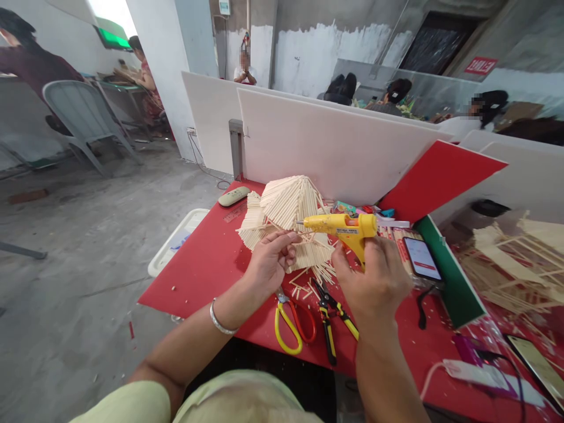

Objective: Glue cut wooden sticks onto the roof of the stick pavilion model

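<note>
My right hand (374, 276) is wrapped round the grip of a yellow hot glue gun (337, 224), whose nozzle points left. Just below that nozzle, my left hand (275, 255) has its thumb and fingers pinched on a thin wooden stick (305, 234), largely hidden by the fingertips. Behind both hands stands a small model building made of pale wooden sticks (286, 202), with a sloped roof. Loose sticks (324, 272) lie in front of it. Closer to me are scissors (294, 329) with yellow and red handles and black-and-yellow pliers (328, 329).
A spectacle case (233, 196) lies on the red table (194, 276). Right of the glue gun are a phone (422, 258), a green board (460, 282) and a power strip (476, 373). White partition boards (335, 141) stand behind. Several people sit beyond.
</note>
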Tool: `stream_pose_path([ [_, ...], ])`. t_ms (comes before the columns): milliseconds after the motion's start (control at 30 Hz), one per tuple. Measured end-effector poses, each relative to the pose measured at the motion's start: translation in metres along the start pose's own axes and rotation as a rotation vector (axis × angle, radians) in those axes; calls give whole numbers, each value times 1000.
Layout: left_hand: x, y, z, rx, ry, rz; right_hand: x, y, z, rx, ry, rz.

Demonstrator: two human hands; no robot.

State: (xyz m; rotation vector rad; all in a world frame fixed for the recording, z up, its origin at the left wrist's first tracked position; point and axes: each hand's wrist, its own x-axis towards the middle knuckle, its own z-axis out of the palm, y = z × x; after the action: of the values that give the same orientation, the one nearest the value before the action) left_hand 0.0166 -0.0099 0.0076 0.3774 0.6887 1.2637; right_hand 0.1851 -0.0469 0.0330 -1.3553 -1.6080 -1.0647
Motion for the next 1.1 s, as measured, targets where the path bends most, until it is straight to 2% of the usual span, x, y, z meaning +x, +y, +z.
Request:
stream_pose_path([
  [167, 0, 0, 0, 2, -13, 5, -2, 0, -2, -33, -20, -22],
  [400, 0, -2, -1, 10, -25, 12, -5, 1, 7, -12, -39, 31],
  [667, 0, 0, -1, 11, -20, -1, -13, 4, 7, 109, -142, 158],
  [833, -1, -1, -2, 21, -4, -7, -14, 6, 17, 204, -207, 247],
  [1100, -1, 2, -4, 35, 9, 12, -14, 2, 22, 263, -194, 263],
])
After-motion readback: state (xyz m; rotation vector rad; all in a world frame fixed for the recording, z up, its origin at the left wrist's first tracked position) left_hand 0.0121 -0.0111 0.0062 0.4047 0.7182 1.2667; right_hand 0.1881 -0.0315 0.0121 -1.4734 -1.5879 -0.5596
